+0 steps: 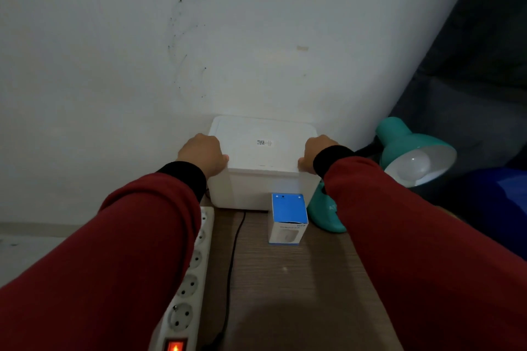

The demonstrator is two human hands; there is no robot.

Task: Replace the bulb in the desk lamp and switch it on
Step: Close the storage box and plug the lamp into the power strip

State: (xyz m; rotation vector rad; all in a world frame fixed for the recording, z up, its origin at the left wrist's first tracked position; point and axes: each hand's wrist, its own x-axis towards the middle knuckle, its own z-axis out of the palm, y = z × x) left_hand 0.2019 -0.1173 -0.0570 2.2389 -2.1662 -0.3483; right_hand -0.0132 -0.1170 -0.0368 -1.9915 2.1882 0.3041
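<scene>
Now both hands (204, 155) grip lidded white box (263, 151); contents unseen, perhaps empty.

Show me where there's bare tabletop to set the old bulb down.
Bare wood lies near the table edge, between the black cord and the right sleeve. Crowded farther back: blue-topped carton, white box, teal lamp.

Dim light is hanging over the room. A pale wall (142, 51), scuffed with dark marks, is filling the back, a wooden table (299, 279) is sitting against it, and something dark is looming at right.
</scene>
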